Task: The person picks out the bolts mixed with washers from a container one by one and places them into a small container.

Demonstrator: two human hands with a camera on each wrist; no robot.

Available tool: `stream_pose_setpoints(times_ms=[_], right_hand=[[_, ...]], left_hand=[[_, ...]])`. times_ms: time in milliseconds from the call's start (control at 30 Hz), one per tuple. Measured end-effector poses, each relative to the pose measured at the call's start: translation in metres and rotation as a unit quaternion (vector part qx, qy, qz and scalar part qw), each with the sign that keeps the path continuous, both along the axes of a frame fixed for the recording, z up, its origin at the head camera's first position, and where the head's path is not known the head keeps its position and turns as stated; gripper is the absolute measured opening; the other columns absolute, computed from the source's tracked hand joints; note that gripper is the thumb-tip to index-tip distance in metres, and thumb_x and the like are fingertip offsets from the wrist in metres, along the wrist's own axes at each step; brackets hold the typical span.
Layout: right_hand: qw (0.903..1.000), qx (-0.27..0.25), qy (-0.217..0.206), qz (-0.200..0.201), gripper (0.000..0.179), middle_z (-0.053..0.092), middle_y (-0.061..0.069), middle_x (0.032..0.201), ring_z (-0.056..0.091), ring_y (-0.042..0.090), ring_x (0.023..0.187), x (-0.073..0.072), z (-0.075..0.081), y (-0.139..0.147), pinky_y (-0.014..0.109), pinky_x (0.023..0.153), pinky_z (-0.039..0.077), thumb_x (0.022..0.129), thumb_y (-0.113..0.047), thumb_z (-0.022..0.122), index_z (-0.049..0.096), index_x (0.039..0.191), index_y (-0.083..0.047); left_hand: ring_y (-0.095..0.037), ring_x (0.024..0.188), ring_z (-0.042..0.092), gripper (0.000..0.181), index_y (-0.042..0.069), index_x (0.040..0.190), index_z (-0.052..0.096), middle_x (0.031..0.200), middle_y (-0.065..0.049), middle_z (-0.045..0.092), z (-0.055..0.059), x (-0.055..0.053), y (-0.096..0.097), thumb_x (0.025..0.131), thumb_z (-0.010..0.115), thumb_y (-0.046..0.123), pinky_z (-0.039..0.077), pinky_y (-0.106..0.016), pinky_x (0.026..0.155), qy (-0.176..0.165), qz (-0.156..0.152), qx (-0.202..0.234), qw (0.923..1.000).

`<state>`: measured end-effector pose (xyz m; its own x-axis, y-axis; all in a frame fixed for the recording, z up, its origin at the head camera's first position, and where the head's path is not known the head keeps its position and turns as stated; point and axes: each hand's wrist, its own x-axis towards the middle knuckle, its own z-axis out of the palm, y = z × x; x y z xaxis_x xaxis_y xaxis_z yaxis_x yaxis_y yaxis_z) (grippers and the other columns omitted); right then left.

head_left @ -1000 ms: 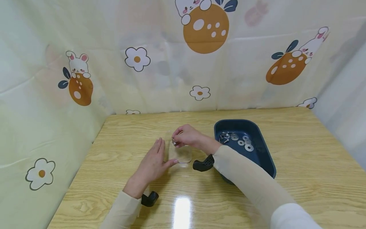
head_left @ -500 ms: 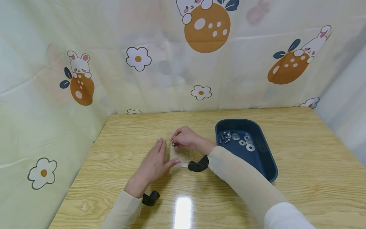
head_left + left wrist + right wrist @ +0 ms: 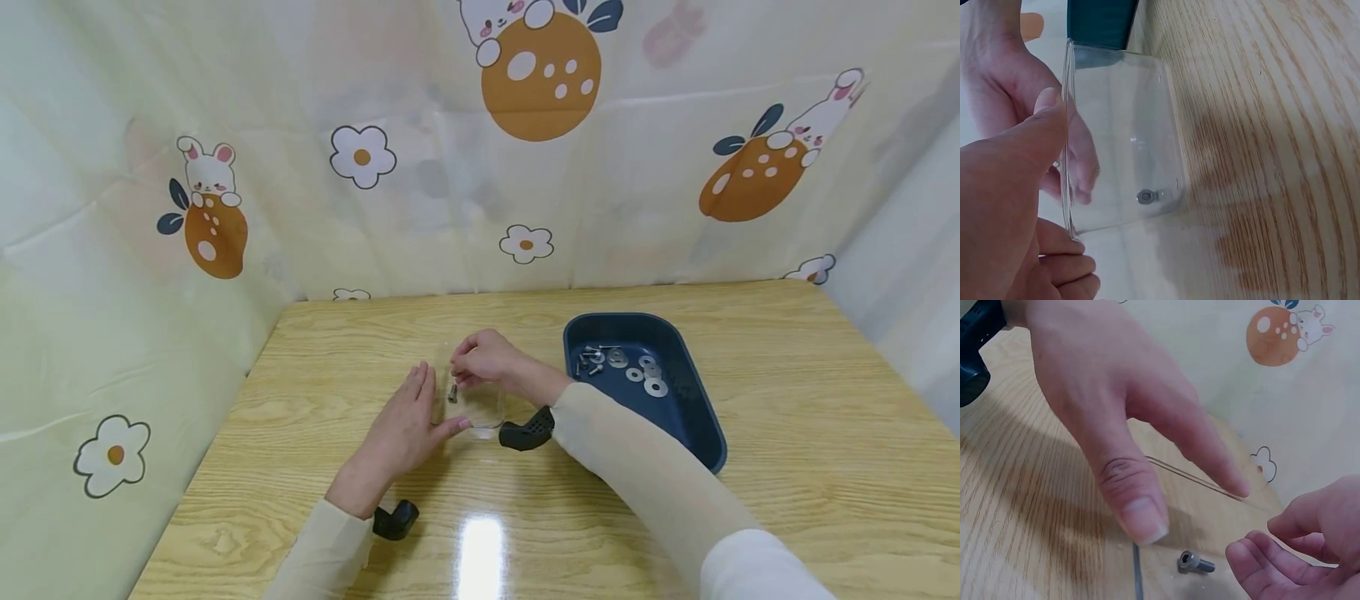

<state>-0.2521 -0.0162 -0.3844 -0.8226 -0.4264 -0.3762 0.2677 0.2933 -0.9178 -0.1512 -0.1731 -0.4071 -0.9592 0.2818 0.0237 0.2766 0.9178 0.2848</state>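
Note:
A clear plastic box [image 3: 486,408] sits on the wooden table between my hands. My left hand [image 3: 397,429] rests against its left side and front edge, thumb and fingers straight and spread. On the box's floor lies a hex socket bolt [image 3: 1191,561], also visible through the clear wall in the left wrist view as a small metal bolt [image 3: 1147,197]. Just above the bolt is my right hand [image 3: 486,357]. In the right wrist view, the right hand's fingers [image 3: 1260,556] are loosely bent and apart from the bolt.
A dark blue tray [image 3: 705,425] stands to the right, under my right forearm. It contains several washers [image 3: 655,387] and a cluster of small screws [image 3: 591,360]. A patterned curtain [image 3: 435,200] hangs behind the wooden table [image 3: 322,342].
The bolt was between my right fingertips and is now released, lying in the clear box. My right hand moved only slightly; my left hand stayed at the box.

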Motion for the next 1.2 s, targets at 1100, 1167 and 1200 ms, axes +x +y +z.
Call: stream_pose_setpoints(times_ms=[1100, 1167, 1200], right_hand=[[0.9970, -0.057, 0.052, 0.003, 0.027, 0.066, 0.012, 0.102, 0.067, 0.015, 0.085, -0.004, 0.027, 0.110, 0.034, 0.088, 0.059, 0.102, -0.008, 0.052, 0.051, 0.123, 0.009], [0.9967, -0.059, 0.056, 0.003, 0.026, 0.065, 0.011, 0.101, 0.067, 0.015, 0.085, -0.002, 0.029, 0.117, 0.033, 0.088, 0.059, 0.102, -0.008, 0.051, 0.051, 0.122, 0.009], [0.9967, -0.059, 0.056, 0.001, 0.025, 0.065, 0.011, 0.101, 0.067, 0.015, 0.085, -0.002, 0.029, 0.120, 0.034, 0.088, 0.059, 0.102, -0.008, 0.051, 0.052, 0.121, 0.008]], left_hand=[[-0.031, 0.154, 0.012, 0.102, -0.001, 0.158, 0.011, 0.166, -0.018, 0.009, 0.026, -0.006, 0.033, 0.092, 0.053, 0.064, 0.018, -0.044, 0.125, -0.017, -0.016, 0.035, 0.9991], [-0.030, 0.155, 0.012, 0.101, -0.001, 0.158, 0.012, 0.166, -0.017, 0.009, 0.028, -0.006, 0.037, 0.092, 0.054, 0.064, 0.018, -0.044, 0.125, -0.017, -0.019, 0.038, 0.9990], [-0.029, 0.155, 0.011, 0.101, 0.000, 0.158, 0.012, 0.166, -0.017, 0.008, 0.028, -0.006, 0.039, 0.092, 0.055, 0.063, 0.017, -0.043, 0.125, -0.018, -0.019, 0.039, 0.9989]])
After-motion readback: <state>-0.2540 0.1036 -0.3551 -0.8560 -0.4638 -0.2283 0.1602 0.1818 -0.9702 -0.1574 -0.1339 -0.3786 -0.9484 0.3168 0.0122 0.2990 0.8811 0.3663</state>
